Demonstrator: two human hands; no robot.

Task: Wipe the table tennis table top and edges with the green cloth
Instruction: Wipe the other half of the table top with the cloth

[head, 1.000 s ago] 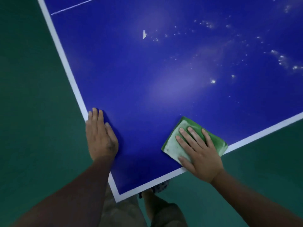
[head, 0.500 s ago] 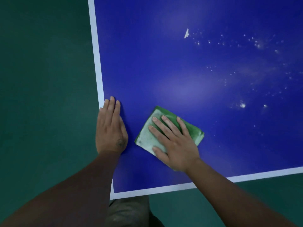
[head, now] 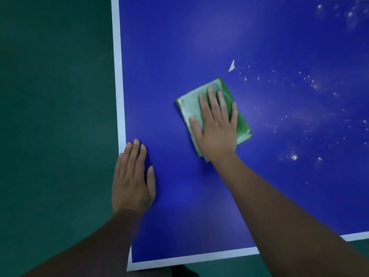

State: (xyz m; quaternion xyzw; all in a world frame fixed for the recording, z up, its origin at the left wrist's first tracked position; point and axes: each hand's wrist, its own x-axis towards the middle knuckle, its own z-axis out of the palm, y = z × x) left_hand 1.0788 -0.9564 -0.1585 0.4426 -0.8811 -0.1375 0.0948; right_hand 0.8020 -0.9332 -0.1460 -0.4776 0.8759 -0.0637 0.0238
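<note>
The blue table tennis table [head: 199, 47] fills most of the view, with a white line along its left and near edges. A folded green cloth [head: 191, 104] lies flat on the top, well in from the corner. My right hand [head: 216, 124] presses on it with straight, spread fingers. My left hand [head: 132, 176] rests flat on the table beside the left white line. A white scrap [head: 231, 66] and several pale dust specks [head: 293, 156] lie just beyond and to the right of the cloth.
Dark green floor [head: 56, 116] surrounds the table on the left and near side. The table's near left corner [head: 129, 265] is at the bottom of the view, between my forearms.
My right hand has slid the cloth from the near edge up and away, into the table toward the white scrap. My left hand has stayed flat by the left line.
</note>
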